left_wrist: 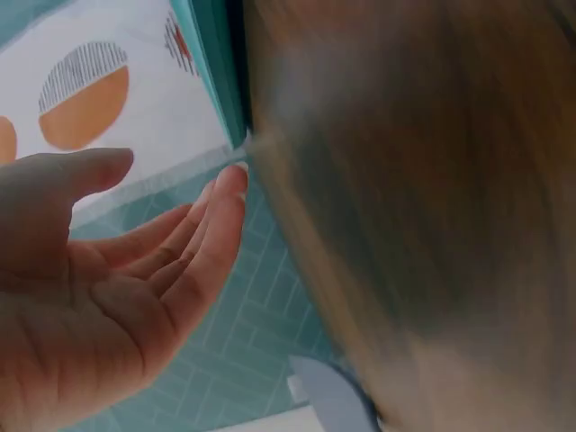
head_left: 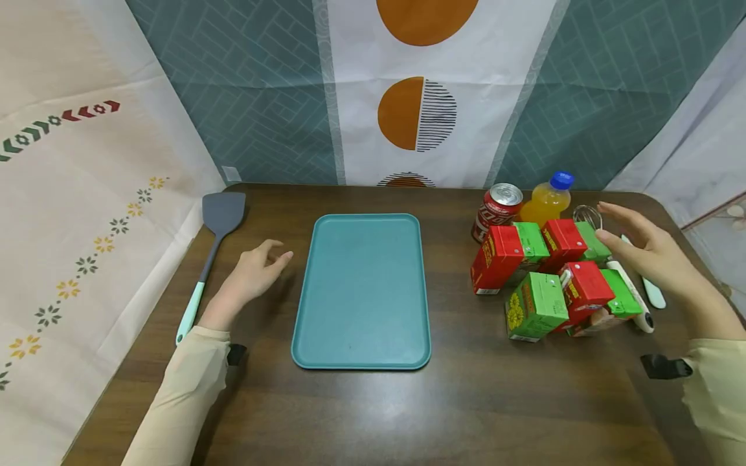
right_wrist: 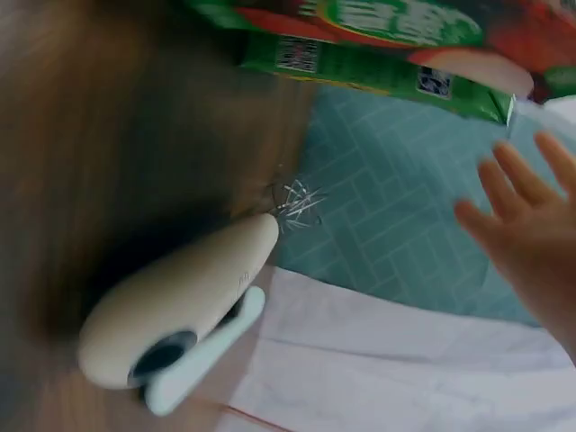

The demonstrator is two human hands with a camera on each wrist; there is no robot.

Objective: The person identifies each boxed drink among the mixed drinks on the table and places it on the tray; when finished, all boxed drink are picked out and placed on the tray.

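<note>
My left hand (head_left: 252,278) hovers between a grey spatula (head_left: 223,213) with a mint handle and a teal tray (head_left: 362,291). Its fingers are loosely bent, with nothing in them. In the left wrist view the left palm (left_wrist: 99,333) shows bare. My right hand (head_left: 658,255) is held over the right edge of a group of red cartons (head_left: 506,249) and green cartons (head_left: 537,301), fingers extended and holding nothing. Below it lie a wire whisk (head_left: 587,216), a cream-coloured handle (right_wrist: 193,292) with a dark oval, and a mint utensil handle (head_left: 654,292).
Behind the cartons stand a red drink can (head_left: 497,210) and an orange drink bottle (head_left: 546,200) with a blue cap. The brown table (head_left: 373,414) meets a patterned cloth wall (head_left: 262,97) at the back. Pale cloth (head_left: 76,213) hangs along the left side.
</note>
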